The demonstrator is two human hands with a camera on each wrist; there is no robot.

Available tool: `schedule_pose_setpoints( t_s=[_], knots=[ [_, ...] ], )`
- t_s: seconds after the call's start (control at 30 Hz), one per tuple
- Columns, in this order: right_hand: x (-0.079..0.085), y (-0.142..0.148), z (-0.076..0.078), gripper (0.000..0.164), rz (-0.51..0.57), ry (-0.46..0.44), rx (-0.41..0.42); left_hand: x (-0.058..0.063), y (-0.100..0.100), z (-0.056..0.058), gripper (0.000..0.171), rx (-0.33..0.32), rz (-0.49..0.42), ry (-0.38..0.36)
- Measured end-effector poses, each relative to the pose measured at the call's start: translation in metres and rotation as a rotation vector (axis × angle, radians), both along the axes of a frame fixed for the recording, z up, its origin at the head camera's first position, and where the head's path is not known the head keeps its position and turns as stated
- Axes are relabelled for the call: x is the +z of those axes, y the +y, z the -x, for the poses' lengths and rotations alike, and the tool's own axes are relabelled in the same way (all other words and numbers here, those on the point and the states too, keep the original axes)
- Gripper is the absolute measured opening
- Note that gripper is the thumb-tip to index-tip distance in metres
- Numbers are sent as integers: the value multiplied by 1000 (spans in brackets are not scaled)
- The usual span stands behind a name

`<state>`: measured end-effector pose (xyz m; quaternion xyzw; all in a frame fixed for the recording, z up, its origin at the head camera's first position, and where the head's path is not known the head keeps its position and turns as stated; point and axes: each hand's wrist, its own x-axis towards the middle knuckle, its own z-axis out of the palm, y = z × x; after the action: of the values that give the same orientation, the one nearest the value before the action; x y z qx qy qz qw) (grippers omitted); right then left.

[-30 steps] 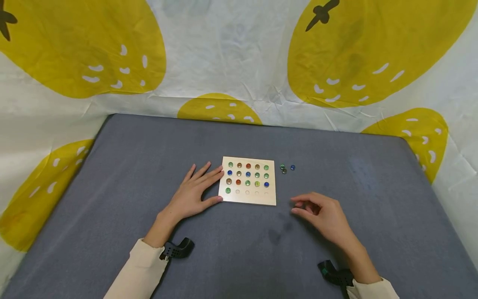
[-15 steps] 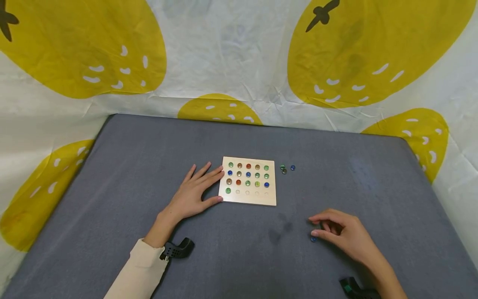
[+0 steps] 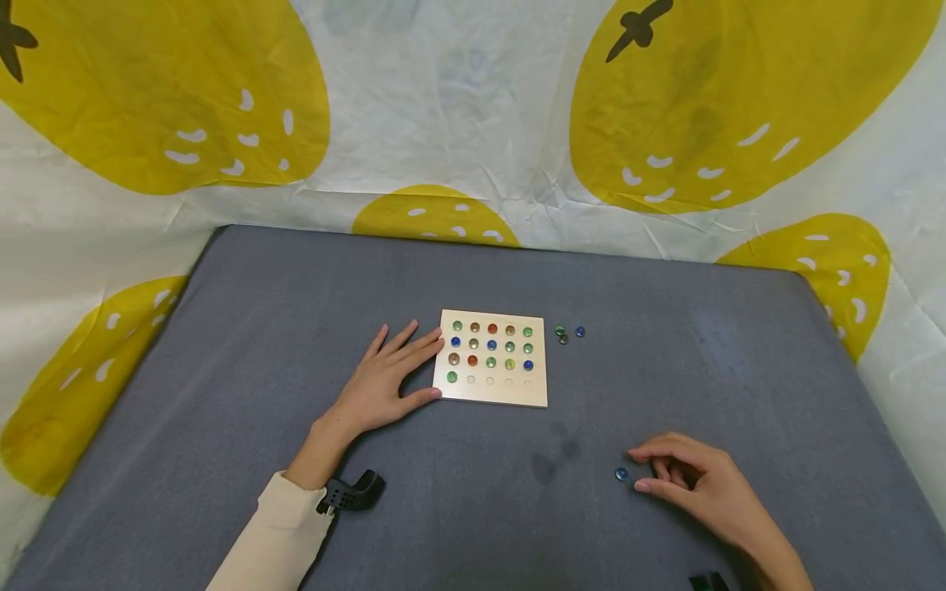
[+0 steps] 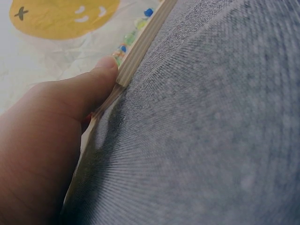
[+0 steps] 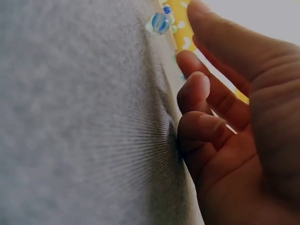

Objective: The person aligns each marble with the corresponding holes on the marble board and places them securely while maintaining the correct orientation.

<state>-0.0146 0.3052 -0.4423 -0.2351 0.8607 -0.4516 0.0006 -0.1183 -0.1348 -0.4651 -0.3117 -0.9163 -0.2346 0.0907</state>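
Observation:
A pale wooden board (image 3: pixel 517 396) with rows of round hollows lies mid-table, most of them filled with coloured glass marbles. Spread fingers of my left hand (image 3: pixel 373 390) touch its left edge; in the left wrist view the thumb (image 4: pixel 101 77) is against the board's corner. Farther right and nearer the front, my right hand (image 3: pixel 698 484) hovers low over the cloth, thumb and index apart, the other fingers loosely curled, nothing between them. Just left of its fingertips sits a clear marble with a blue swirl (image 5: pixel 158 23), a small blue marble (image 3: pixel 622 474) in the head view.
Past the board's right edge lie a blue marble (image 3: pixel 580 332) and a few greenish marbles (image 3: pixel 563 338). Grey cloth (image 3: pixel 332 279) covers the table. White fabric with yellow fruit shapes (image 3: pixel 436 215) hangs around the back and sides.
My right hand has moved from beside the board toward the front right. The blue marble, seen at its thumb half a second ago, now lies free of it. My left hand stays still.

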Motion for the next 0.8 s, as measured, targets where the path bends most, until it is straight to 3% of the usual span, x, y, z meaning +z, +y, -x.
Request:
schedule_pose_setpoints(
  t_s=[0.2,0.33,0.47,0.63,0.8],
  knots=[
    [-8,5,-4,38,120,-43,-1,-1,0,0,72,-2,-5,1],
    [-13,6,-4,40,195,-21,16,-1,0,0,71,-5,-5,3],
    [-17,4,-2,43,162,12,33,-1,-2,-1,71,2,3,5],
    [-17,4,-1,43,64,-9,3,0,-1,0,71,-5,13,2],
    [-16,3,-1,43,43,-5,1,1,0,0,71,-2,13,-3]
  ],
)
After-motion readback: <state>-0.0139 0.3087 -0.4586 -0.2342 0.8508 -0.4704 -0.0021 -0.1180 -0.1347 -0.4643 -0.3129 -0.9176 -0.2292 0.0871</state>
